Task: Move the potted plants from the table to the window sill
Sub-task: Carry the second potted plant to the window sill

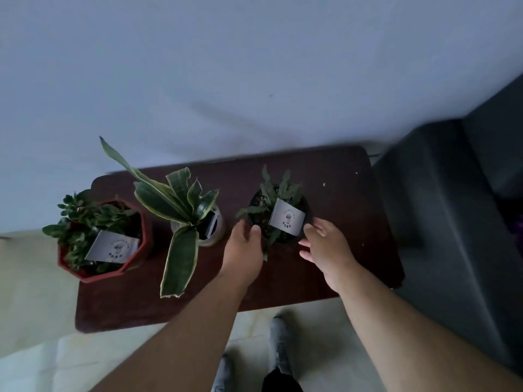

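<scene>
Three potted plants stand on a dark wooden table (334, 193). At the right is a small black pot (304, 203) with thin dark leaves and a grey label. My left hand (244, 250) touches its left side with the fingers curled against the rim. My right hand (325, 244) is at its right side, fingers spread and close to the pot. In the middle stands a snake plant in a pale round pot (215, 236). At the left sits a red octagonal pot (145, 236) with a leafy plant and a grey label.
A pale wall rises behind the table. A dark grey sofa (452, 222) stands against the table's right end. Light floor tiles (34, 306) lie to the left and in front. My legs and feet (278, 352) are below the table's front edge.
</scene>
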Demonstrator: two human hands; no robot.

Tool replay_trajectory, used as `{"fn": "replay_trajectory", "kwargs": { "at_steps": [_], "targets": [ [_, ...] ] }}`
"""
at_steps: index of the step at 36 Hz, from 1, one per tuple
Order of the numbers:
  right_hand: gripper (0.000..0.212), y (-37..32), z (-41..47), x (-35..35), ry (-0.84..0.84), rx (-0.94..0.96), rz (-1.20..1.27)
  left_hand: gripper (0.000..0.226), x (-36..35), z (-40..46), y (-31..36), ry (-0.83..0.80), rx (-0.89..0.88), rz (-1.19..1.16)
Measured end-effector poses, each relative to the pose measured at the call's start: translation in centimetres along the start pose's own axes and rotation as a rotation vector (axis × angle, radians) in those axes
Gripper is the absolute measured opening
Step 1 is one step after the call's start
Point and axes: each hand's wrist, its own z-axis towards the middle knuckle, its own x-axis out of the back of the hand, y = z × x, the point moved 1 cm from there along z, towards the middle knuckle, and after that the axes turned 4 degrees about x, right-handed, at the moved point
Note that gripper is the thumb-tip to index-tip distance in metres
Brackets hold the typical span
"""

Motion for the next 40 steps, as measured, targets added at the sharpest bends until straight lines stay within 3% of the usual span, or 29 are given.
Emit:
{"fn": "replay_trajectory", "kwargs": {
  "at_steps": [6,16,23,32,40],
  "targets": [
    [0.025,0.1,1.3,-0.2,-0.036,0.053,-0.018,0.028,-0.8,0.6,0.0,0.004,-0.034,-0.051],
    [0.021,-5.8,-4.3,1.7,-0.05,0.143,-0.019,0.025,1.8,-4.5,4.6,-0.002,-0.109,-0.138],
    [0.02,-12.5,-12.7,0.9,-0.127,0.284,-0.19,0.026,7.6,-12.4,7.7,0.071,-0.136,-0.234],
    [0.03,-18.5,-23.9,-6.5,-0.278,0.477,-0.342,0.018,19.5,-22.2,6.5,0.238,-0.18,-0.422],
    [0.033,-18.6,-31.7,-16.7,-0.493,0.593,-0.461,0.019,29.9,-28.8,1.2,0.432,-0.196,-0.612]
  ]
}}
